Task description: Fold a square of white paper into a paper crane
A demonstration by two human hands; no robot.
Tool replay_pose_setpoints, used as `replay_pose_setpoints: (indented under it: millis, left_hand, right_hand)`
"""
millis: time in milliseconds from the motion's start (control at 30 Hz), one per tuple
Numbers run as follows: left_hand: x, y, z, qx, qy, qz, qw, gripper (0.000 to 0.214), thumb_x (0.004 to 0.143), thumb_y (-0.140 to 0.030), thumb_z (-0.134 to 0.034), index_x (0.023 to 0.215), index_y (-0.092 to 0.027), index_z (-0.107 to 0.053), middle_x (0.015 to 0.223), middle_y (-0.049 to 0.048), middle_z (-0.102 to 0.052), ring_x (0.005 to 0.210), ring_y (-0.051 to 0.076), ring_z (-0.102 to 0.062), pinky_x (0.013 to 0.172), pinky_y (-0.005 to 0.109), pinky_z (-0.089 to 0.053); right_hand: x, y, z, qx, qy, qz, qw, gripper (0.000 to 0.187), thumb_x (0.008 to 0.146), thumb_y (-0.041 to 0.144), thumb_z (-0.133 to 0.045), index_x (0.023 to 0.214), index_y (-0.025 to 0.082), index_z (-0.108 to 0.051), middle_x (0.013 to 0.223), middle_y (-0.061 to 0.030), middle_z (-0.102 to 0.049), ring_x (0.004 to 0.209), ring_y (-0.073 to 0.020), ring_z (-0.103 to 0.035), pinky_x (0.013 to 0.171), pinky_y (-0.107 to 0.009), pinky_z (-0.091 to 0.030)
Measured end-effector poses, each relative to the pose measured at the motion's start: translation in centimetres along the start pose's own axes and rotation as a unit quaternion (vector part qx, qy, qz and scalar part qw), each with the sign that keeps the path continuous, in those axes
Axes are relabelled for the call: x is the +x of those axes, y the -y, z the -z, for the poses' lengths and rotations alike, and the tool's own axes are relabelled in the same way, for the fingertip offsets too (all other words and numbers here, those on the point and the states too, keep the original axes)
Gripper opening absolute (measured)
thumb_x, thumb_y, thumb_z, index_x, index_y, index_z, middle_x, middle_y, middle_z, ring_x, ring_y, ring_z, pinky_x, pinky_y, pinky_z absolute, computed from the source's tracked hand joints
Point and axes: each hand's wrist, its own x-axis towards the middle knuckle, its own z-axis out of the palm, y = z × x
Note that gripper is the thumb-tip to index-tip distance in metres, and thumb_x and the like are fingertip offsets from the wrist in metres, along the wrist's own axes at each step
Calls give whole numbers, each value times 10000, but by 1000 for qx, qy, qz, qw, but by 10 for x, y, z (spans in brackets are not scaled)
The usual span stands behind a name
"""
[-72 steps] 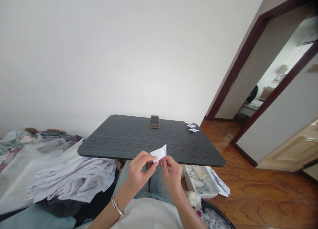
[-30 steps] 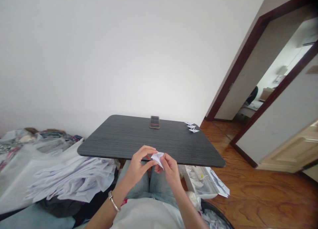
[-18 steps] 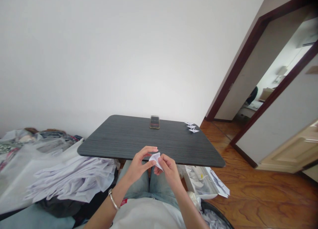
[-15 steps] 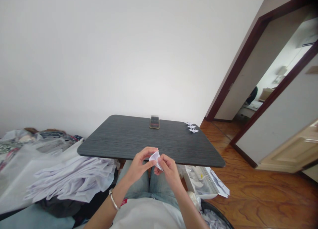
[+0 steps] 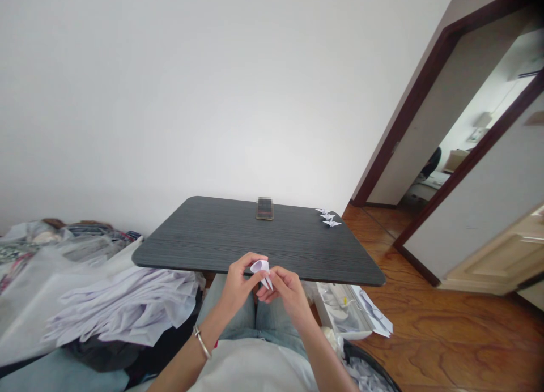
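Note:
A small piece of folded white paper [image 5: 260, 265] is between my two hands, just over the near edge of the dark table [image 5: 212, 233]. Its upper part curls open like a cone, and narrow points stick out below. My left hand [image 5: 240, 280] pinches it from the left with thumb and fingers. From the right, my right hand [image 5: 285, 287] grips its lower right side between thumb and fingers, partly hiding it. Several white folded paper cranes [image 5: 331, 223] stand in a row at the table's far right corner.
A phone-like dark device [image 5: 264, 209] stands at the table's back edge by the wall. Left of me lies a heap of white cloth [image 5: 127, 304]. Below the table's right side are an open box [image 5: 343, 310] and a black-rimmed container [image 5: 369, 369] of paper pieces.
The folded paper has turned and shifted slightly left; its top has curled open and points now show below. My left hand has tilted a little with it.

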Motion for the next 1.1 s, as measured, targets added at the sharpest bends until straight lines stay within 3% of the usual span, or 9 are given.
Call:
replay_pose_setpoints:
  millis: [300,467,600,767,900,1100]
  left_hand:
    - [0,9,1,108,-57,-49,991,176,752,-250,-615,910,-178,-639,836,34,-644,753,172,-567,689,279,-430]
    - [-1,11,-1,135,-61,-99,984,187,764,-231,-609,945,-191,-636,854,37,-643,786,180,-566,685,281,-441]
    - [0,14,2,133,-46,-152,978,257,752,-311,-643,982,-197,-634,939,67,-660,874,212,-571,757,322,-453]
    - [2,10,12,103,16,-197,975,486,646,-387,-734,1080,-206,-611,1074,92,-647,969,241,-566,856,373,-437]
    - [3,3,18,61,31,-198,978,399,731,-418,-650,1059,-192,-633,1089,114,-650,994,252,-572,862,390,-439]
    - [3,1,16,76,1,-187,980,266,764,-314,-638,999,-190,-657,979,84,-689,908,222,-598,804,356,-460]
  right_hand:
    - [-4,2,-1,-40,12,1,999,390,736,500,-630,865,133,-646,654,-60,-710,587,-151,-664,508,-204,-480]
    - [-2,-2,-2,-53,-13,-4,998,386,732,502,-634,831,129,-650,634,-59,-708,581,-150,-658,521,-213,-483]
    - [0,-2,-2,-10,-26,-19,999,377,674,507,-680,707,137,-620,595,-54,-700,533,-156,-654,477,-216,-478]
    - [-1,2,-1,33,-19,-22,999,347,658,476,-705,659,147,-595,552,-32,-683,493,-147,-639,469,-218,-479]
    - [-2,3,0,53,-13,-36,998,332,675,448,-707,674,134,-600,594,-59,-700,512,-146,-646,476,-210,-474]
    - [-3,2,0,71,6,-40,997,309,702,420,-699,692,132,-589,593,-60,-702,504,-126,-638,473,-186,-462]
